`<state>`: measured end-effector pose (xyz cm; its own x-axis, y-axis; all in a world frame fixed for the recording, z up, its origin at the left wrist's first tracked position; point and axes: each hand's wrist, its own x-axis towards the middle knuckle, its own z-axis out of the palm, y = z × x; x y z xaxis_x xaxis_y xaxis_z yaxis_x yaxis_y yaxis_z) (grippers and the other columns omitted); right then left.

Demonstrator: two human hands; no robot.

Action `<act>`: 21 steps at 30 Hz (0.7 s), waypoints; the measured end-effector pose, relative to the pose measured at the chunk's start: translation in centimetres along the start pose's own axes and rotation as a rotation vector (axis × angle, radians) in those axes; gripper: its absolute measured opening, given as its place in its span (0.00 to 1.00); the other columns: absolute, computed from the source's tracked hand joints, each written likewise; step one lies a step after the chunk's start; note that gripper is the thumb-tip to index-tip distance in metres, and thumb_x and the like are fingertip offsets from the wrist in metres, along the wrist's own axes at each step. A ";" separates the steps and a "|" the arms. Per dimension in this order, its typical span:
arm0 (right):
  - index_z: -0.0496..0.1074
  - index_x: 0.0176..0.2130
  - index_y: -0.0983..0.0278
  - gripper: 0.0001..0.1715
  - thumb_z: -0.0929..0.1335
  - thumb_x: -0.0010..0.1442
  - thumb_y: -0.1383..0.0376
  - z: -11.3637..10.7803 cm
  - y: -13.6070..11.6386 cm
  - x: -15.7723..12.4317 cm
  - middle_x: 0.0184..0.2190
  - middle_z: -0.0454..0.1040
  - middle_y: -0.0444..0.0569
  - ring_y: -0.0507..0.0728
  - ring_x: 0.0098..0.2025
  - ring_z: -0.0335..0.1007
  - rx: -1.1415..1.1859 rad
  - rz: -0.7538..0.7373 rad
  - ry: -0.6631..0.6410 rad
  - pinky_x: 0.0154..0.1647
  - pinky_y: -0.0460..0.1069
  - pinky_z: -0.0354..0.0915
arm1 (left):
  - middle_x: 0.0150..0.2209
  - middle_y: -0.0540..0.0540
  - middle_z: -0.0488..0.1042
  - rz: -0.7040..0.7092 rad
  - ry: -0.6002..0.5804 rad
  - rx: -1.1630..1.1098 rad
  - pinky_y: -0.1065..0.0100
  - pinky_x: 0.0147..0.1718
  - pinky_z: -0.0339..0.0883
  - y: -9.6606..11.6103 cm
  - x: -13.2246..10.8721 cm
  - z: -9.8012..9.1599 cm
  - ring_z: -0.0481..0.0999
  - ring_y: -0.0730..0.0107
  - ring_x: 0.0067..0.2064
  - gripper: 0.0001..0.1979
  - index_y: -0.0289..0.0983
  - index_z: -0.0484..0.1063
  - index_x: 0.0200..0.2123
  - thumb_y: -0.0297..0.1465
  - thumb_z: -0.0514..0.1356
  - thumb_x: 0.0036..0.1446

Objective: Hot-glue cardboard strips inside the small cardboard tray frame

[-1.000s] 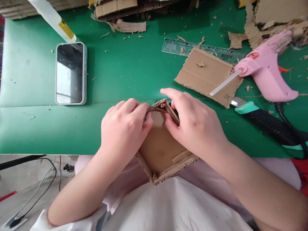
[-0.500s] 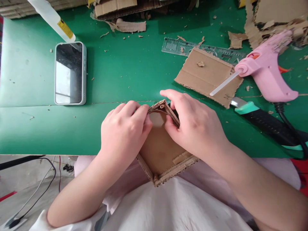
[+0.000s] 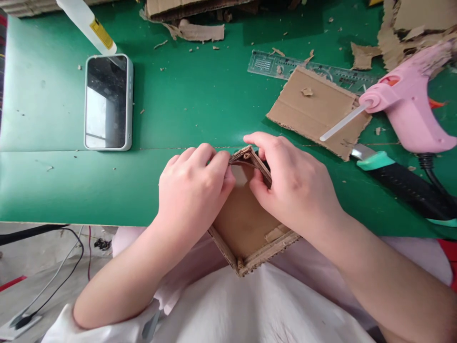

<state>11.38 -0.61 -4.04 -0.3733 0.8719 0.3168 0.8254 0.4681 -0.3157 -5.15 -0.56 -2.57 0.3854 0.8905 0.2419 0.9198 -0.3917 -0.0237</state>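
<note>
A shallow cardboard tray [image 3: 246, 224] with low glued walls rests tilted at the near edge of the green table [image 3: 185, 109], one corner pointing away from me. My left hand [image 3: 193, 190] pinches the left wall near that far corner, fingers curled over it. My right hand [image 3: 293, 186] grips the right wall at the same corner, thumb inside and fingers outside. The tray's near corner hangs over my lap.
A phone [image 3: 108, 101] lies at the left, with a white bottle [image 3: 87, 24] behind it. A flat cardboard piece [image 3: 314, 109] covers part of a clear ruler [image 3: 285, 64]. At the right are a pink glue gun [image 3: 407, 109] and a teal-handled knife [image 3: 396, 176]. Cardboard scraps litter the far edge.
Both hands keep pressing the tray's far corner. The whole view has shifted slightly, so hands and tray appear a little further right.
</note>
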 end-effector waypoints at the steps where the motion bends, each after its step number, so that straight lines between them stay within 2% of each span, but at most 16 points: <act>1: 0.63 0.53 0.66 0.23 0.61 0.57 0.73 0.0 0.0 0.0 0.35 0.71 0.49 0.54 0.33 0.70 0.002 0.000 0.002 0.30 0.49 0.65 | 0.29 0.48 0.74 -0.004 -0.002 0.000 0.67 0.28 0.60 0.0 0.0 0.0 0.72 0.67 0.30 0.10 0.39 0.75 0.33 0.29 0.54 0.58; 15: 0.62 0.54 0.67 0.24 0.62 0.56 0.72 -0.7 0.4 0.1 0.38 0.73 0.50 0.55 0.34 0.70 0.070 0.010 -0.064 0.32 0.50 0.67 | 0.33 0.48 0.75 0.008 -0.019 -0.069 0.68 0.29 0.64 -0.3 -0.3 -0.2 0.72 0.68 0.32 0.10 0.39 0.76 0.37 0.29 0.54 0.57; 21: 0.62 0.53 0.66 0.24 0.62 0.57 0.72 -0.8 0.4 0.1 0.37 0.73 0.49 0.55 0.34 0.70 0.086 0.027 -0.070 0.32 0.50 0.67 | 0.34 0.48 0.75 0.016 -0.005 -0.091 0.69 0.30 0.65 -0.4 -0.4 0.0 0.72 0.69 0.32 0.11 0.40 0.76 0.35 0.27 0.53 0.57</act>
<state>12.00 -0.47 -3.38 -0.3824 0.8909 0.2451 0.7975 0.4522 -0.3994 -5.69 -0.71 -2.65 0.4009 0.8848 0.2374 0.9029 -0.4254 0.0609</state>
